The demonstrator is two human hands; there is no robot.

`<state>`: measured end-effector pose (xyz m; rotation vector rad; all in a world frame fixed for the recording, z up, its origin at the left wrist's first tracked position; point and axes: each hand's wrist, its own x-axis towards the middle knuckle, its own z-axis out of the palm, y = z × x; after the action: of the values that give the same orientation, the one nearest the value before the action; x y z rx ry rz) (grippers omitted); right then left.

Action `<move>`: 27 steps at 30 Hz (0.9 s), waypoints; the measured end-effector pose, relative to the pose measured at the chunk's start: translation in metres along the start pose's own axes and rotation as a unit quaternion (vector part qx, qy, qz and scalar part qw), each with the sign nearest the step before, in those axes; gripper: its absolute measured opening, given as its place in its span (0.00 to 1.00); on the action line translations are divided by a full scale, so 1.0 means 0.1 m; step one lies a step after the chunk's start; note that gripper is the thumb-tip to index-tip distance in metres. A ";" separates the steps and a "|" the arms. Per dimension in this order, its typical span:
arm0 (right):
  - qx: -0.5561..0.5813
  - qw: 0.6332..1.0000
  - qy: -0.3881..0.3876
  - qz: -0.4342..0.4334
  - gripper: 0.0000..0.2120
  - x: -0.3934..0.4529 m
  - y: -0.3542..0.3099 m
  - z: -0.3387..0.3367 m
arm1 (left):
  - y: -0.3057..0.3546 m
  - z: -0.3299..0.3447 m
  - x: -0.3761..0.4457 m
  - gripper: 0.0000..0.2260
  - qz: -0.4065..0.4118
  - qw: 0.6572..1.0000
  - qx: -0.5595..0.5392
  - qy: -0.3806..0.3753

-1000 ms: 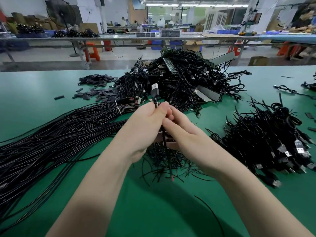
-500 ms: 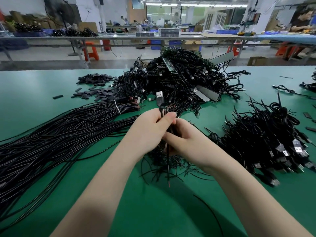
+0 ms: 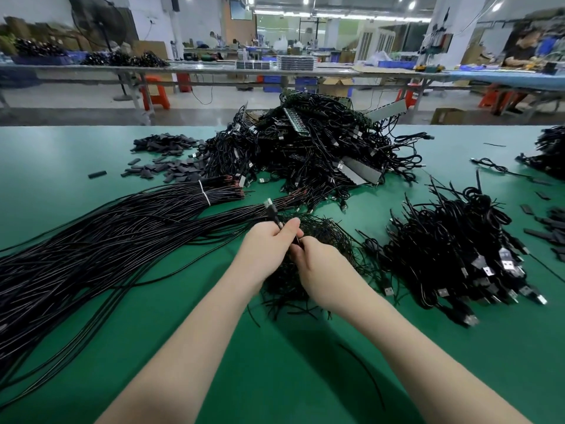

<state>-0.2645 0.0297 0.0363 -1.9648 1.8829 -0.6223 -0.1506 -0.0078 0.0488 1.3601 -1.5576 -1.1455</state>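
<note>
Left hand (image 3: 269, 243) is curled round a thin black cable with a silver USB plug (image 3: 270, 207), pinched by thumb and forefinger just below the plug. Right hand (image 3: 321, 267) is closed on the same cable lower down, and the two hands are touching at the fingertips. The cable's long axis is run from the hands up and away, tilted slightly left, with the plug end farthest from the body. Left hand is nearer the plug. Right hand is nearer the tail, which is hidden behind the hands. Both hands are held over a small tangle of short black wire pieces (image 3: 330, 237) on the green desk (image 3: 76, 154). A long tied bundle of black cables (image 3: 107, 240) is laid to the left. A heap of black USB cables (image 3: 458, 255) is laid to the right, well apart. The next move is judged to turn on a pull along that axis between the two grips.
</note>
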 end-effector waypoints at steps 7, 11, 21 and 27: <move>0.237 0.953 -0.143 0.122 0.13 0.03 0.29 -0.34 | -0.12 -0.32 -0.13 0.13 0.013 0.997 -0.058 -0.056; 0.272 0.902 -0.314 0.119 0.13 0.00 0.22 -0.44 | -0.06 -0.29 -0.23 0.29 0.409 0.778 0.476 -0.031; 0.217 0.832 -0.491 0.140 0.14 -0.07 0.15 -0.54 | 0.09 -0.21 -0.37 0.23 0.311 0.693 0.613 -0.216; 0.254 0.811 -0.504 0.156 0.13 -0.10 0.12 -0.61 | 0.02 -0.33 -0.48 0.13 0.308 0.807 0.460 -0.204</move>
<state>-0.3081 0.0420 0.0808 -1.1744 1.1265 0.0658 -0.1135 0.0351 0.0614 0.9756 -2.8196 -0.2202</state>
